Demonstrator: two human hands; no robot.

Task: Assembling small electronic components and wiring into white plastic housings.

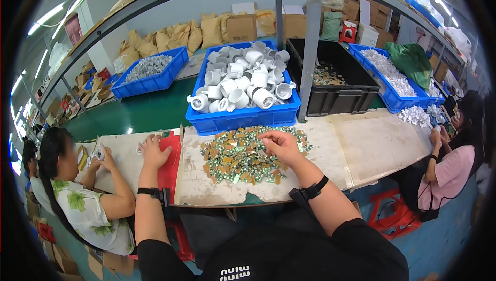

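Observation:
My left hand (154, 152) is over the left end of the bench by a red sheet (170, 164), its fingers spread. A small pale, shiny piece (139, 149) shows beside its fingertips; I cannot tell whether they touch it. Over a pile of small green and tan circuit boards (237, 159) is my right hand (283, 146), fingers curled and thumb close to the forefinger. Whatever lies between those fingertips is too small to make out. Behind the pile stands a blue crate (243, 122) heaped with white plastic cup-shaped housings (238, 82).
A black crate (343, 97) with more boards stands right of a grey post (310, 48). Blue crates of small parts (150, 68) (392, 74) flank both sides. One co-worker (88, 198) sits at left holding a white part; another (449, 162) works at right.

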